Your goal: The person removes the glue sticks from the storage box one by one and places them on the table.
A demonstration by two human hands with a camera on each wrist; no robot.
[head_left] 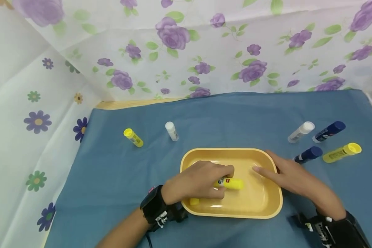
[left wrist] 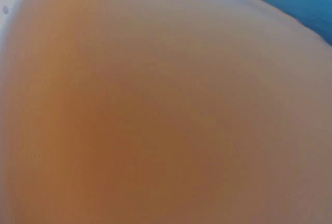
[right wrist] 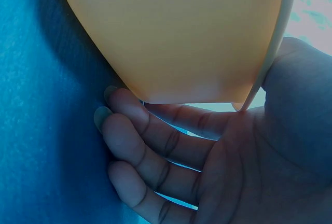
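Note:
A yellow glue stick (head_left: 234, 183) lies across the fingers of my left hand (head_left: 201, 179), which grips it over the inside of a yellow plastic tray (head_left: 235, 216). Beneath that wrist, a second yellow piece (head_left: 194, 201) shows in the tray's near left corner, mostly hidden. My right hand (head_left: 289, 174) holds the tray's right end, thumb over the rim and inside. In the right wrist view its fingers (right wrist: 168, 149) curl along the outer wall, close to the cloth. Blurred skin fills nearly all of the left wrist view.
Left of the tray stand a yellow glue stick (head_left: 133, 137) and a white one (head_left: 172, 131). To the right are a white stick (head_left: 300, 132), two dark blue sticks (head_left: 329, 132) and a yellow one (head_left: 342, 153). Blue cloth (head_left: 111, 186) covers the table; a flowered sheet (head_left: 179, 69) hangs behind.

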